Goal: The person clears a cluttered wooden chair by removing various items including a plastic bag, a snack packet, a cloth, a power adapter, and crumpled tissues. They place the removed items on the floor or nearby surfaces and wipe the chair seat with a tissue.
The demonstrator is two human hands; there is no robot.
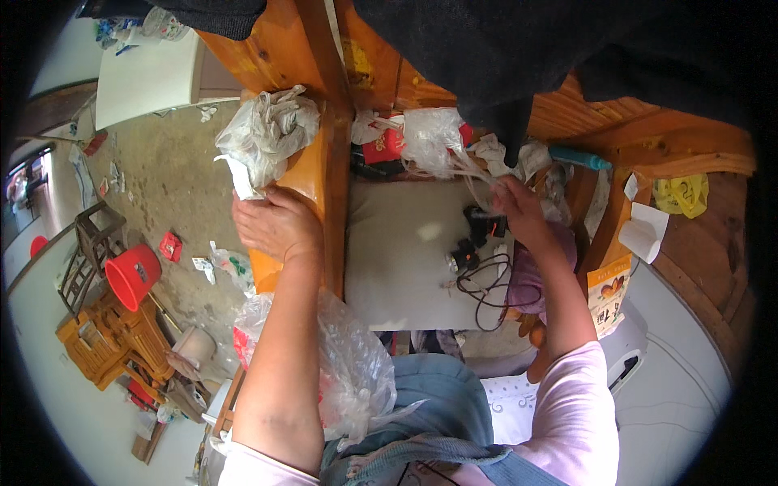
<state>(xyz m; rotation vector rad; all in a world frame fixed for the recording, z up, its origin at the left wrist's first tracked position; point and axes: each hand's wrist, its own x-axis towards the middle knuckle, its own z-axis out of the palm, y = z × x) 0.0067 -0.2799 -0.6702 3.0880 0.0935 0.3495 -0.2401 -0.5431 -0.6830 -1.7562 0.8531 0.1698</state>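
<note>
My left hand (276,225) rests over the wooden armrest (304,176), its thumb and fingers closed around the lower end of a white paper piece (242,176). Just beyond the paper, a crumpled translucent plastic bag (267,130) sits on the armrest. My right hand (519,209) pinches the stretched handles of a clear plastic bag (433,136), which lies over red packets (384,146) at the back of the seat. Below that hand, a black headlamp (465,258) and a dark cable (480,291) lie on the grey seat cushion (395,255).
Dark cloth (516,48) hangs over the wooden backrest. A teal tube (580,158), a white paper roll (641,240) and an orange-white food pouch (609,294) are at the right. A large clear bag (355,358) hangs near my lap. A red bucket (134,276) is at the left.
</note>
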